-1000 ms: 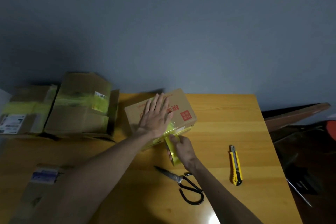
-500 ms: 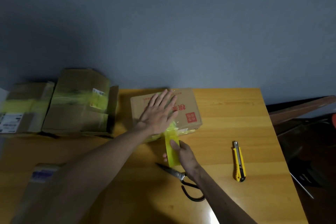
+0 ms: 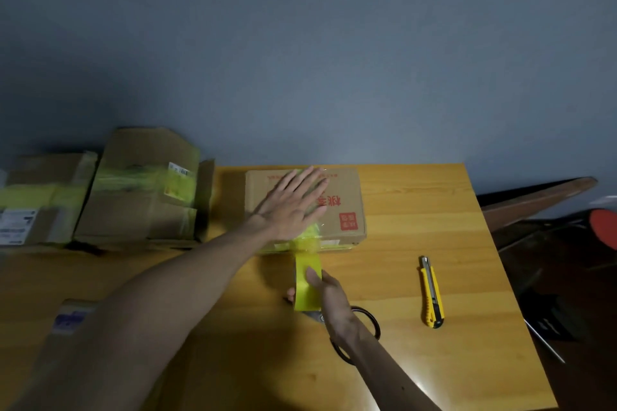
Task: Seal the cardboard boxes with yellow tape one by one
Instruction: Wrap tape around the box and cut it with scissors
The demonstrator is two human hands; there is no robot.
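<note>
Evidently two far-left boxes (image 3: 140, 190) are already taped; the centre box (image 3: 347, 197) is pressed under the flat left hand (image 3: 290, 207); yellow tape (image 3: 305, 290) off its near edge is gripped, uncut, in curled fingers (image 3: 314, 277) of the right hand (image 3: 332, 302).

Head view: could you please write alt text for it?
A person's left hand presses flat on a cardboard box while the right hand holds yellow tape stretched from it; scissors and a yellow utility knife lie on the wooden table.
</note>
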